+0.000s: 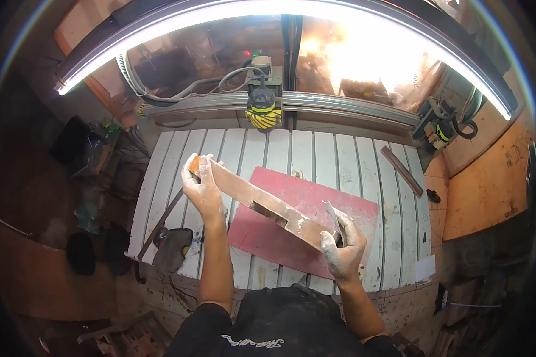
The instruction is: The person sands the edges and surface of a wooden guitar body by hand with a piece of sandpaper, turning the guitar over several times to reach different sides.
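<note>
A long, narrow wooden board (235, 186) slants across in front of me, its left end higher. Its middle has a dark rectangular notch, and whitish dust lies on its face. My left hand (202, 187), dusted white, is closed around the upper left end, where a small orange patch shows by the fingers. At the lower right end, my right hand (345, 247) is closed on a bent grey sheet that looks like sandpaper (333, 217), with the thumb against the board. Part of the sheet is hidden by the fingers. Both hands hold the board above the table.
Below is a white slatted table (211, 140) with a dusty pink panel (274, 184) on it. A dark wooden strip (402, 172) lies at the right; a grey-black power tool (174, 249) sits at the left. A machine head (263, 107) hangs from a rail across the back.
</note>
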Tool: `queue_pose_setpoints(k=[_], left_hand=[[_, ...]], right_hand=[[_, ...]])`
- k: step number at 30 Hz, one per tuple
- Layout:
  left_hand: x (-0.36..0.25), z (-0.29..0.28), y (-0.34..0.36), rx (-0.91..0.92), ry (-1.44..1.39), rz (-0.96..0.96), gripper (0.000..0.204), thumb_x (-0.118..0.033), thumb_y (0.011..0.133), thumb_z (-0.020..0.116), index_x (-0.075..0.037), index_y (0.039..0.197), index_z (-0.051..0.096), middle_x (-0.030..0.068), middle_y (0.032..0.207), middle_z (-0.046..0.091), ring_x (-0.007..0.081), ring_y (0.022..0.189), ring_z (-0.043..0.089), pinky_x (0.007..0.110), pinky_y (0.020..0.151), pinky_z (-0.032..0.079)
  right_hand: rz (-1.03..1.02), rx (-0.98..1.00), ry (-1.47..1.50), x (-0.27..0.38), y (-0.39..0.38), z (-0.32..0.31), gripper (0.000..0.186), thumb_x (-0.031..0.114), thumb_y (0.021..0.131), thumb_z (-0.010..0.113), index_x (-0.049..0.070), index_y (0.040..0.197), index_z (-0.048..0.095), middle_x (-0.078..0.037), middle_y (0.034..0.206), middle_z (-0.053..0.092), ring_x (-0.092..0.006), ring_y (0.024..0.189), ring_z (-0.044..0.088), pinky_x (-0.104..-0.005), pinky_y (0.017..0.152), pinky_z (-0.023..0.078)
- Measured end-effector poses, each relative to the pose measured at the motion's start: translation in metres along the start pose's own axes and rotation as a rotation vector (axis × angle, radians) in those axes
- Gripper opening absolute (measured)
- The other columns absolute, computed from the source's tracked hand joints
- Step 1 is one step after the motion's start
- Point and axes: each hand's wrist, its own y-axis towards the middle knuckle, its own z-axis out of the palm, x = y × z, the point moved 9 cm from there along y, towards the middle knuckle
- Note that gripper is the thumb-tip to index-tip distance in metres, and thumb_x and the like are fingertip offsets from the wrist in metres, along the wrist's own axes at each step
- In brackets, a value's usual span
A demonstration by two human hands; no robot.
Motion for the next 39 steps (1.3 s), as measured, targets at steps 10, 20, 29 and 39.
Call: queue_pose_setpoints(k=[10,20,29,39], left_hand=[[0.035,0.017,-0.021,0.196,-0.058,-0.239,0.06,-0.009,0.083,0.082,0.005,0.129,0.046,0.0122,0.114,0.059,0.019,0.102,0.062,0.032,0.09,0.053],[0.021,0.003,0.005,0.046,-0.165,-0.041,0.055,-0.015,0.099,0.064,-0.001,0.144,0.034,0.0195,0.114,0.064,0.0286,0.091,0.071,0.04,0.081,0.06],[0.041,0.022,-0.021,0.501,-0.208,-0.087,0.092,-0.011,0.081,0.083,-0.001,0.15,0.023,0.0187,0.127,0.058,0.0291,0.113,0.066,0.041,0.098,0.055],[0.067,0.028,-0.01,0.414,-0.285,-0.039,0.079,-0.014,0.086,0.081,0.001,0.146,0.033,0.0183,0.138,0.054,0.0289,0.123,0.06,0.043,0.105,0.051]], right_hand=[[0.145,0.011,0.085,-0.01,0.007,0.007,0.049,-0.003,0.075,0.065,-0.009,0.123,0.064,-0.017,0.115,0.07,-0.0144,0.089,0.067,-0.0272,0.08,0.053],[0.168,0.069,0.053,-0.012,0.003,0.016,0.046,-0.005,0.076,0.063,-0.012,0.121,0.063,-0.021,0.117,0.069,-0.0222,0.106,0.068,-0.0315,0.094,0.052],[0.124,-0.008,0.214,-0.016,0.02,-0.002,0.039,-0.009,0.081,0.058,-0.01,0.12,0.065,-0.011,0.111,0.07,-0.0034,0.075,0.057,-0.0188,0.063,0.045],[0.139,-0.021,0.295,-0.036,0.023,-0.007,0.035,-0.004,0.084,0.056,-0.01,0.117,0.067,-0.015,0.111,0.071,-0.0157,0.1,0.065,-0.0284,0.091,0.05]])
